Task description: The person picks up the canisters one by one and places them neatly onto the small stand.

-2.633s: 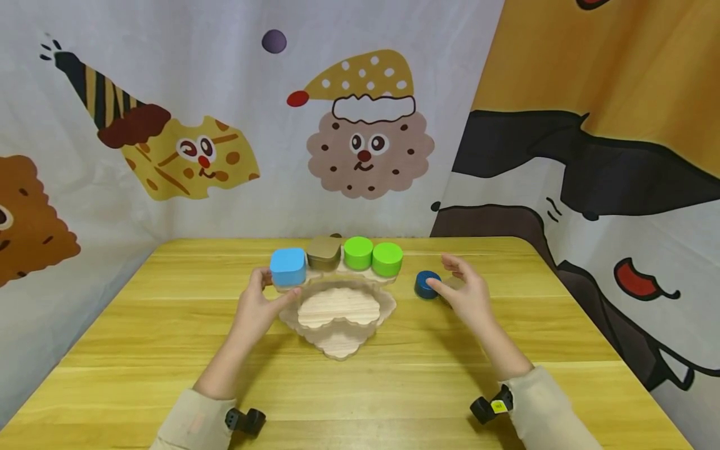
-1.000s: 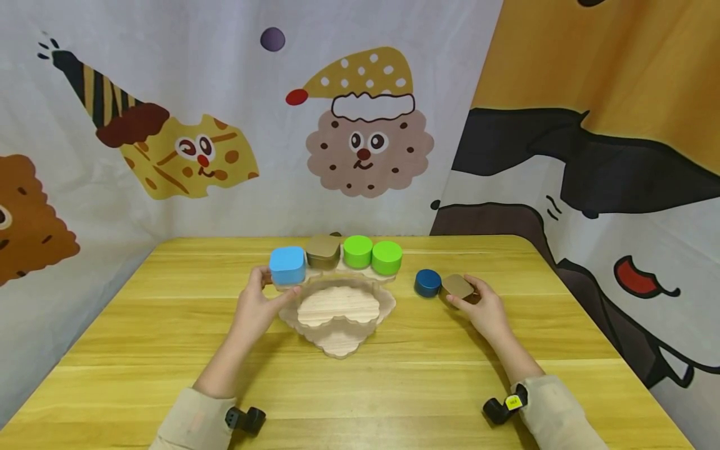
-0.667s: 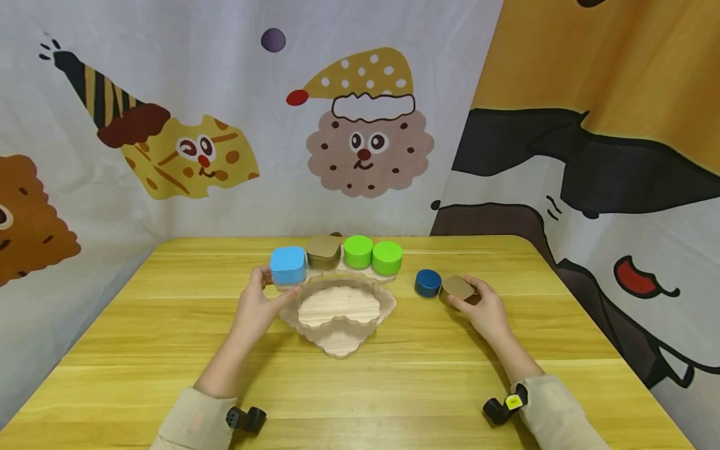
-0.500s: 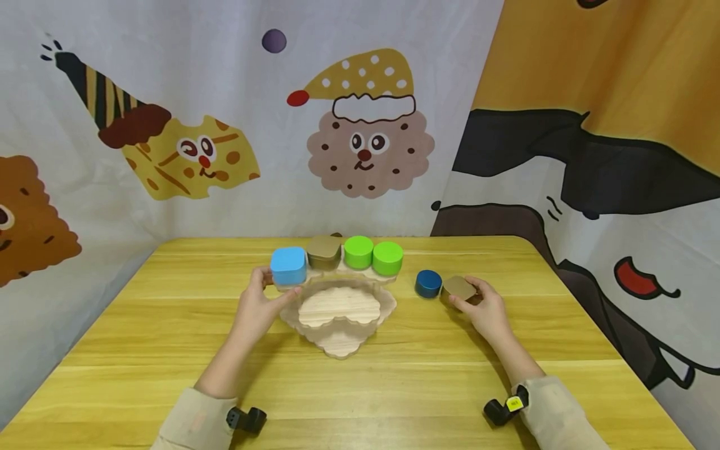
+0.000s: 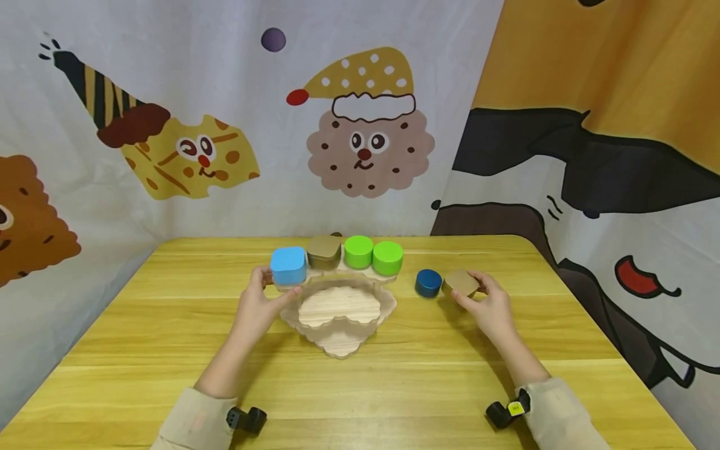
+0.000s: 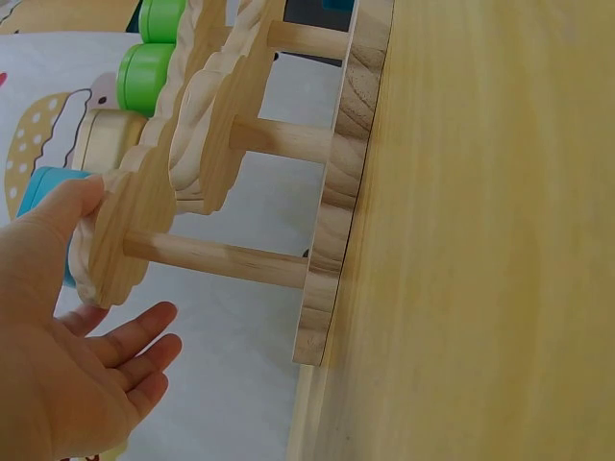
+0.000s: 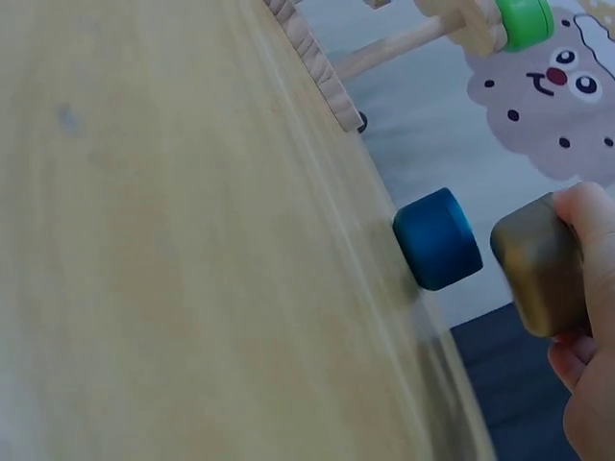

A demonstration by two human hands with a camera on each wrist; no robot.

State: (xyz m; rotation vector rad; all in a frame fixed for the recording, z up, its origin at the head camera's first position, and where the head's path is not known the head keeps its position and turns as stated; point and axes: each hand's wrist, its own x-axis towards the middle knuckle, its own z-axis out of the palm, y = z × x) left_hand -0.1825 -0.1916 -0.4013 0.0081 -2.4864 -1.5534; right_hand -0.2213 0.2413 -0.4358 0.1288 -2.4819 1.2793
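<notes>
A tiered wooden stand (image 6: 327,182) with cloud-shaped shelves stands on the table. My left hand (image 5: 260,312) grips the left end of its top shelf (image 6: 120,235), thumb on one side and a finger on the other, beside a light blue rounded-square box (image 5: 289,265). On that shelf also sit a brown box (image 5: 324,252) and two green round boxes (image 5: 358,252). To the right, my right hand (image 5: 492,303) holds a second brown rounded-square box (image 7: 543,269) between thumb and fingers. Just left of it a dark blue round box (image 7: 437,238) rests on the table.
The wooden table (image 5: 360,400) reaches back to a hanging cloth (image 5: 225,94) printed with cartoon food. The stand's lower shelf (image 5: 339,307) carries no boxes. A small camera is strapped at each wrist.
My right hand has moved from beside the dark blue box to the brown one, taken hold of it, and now shifts it slightly up and right. The left hand keeps still.
</notes>
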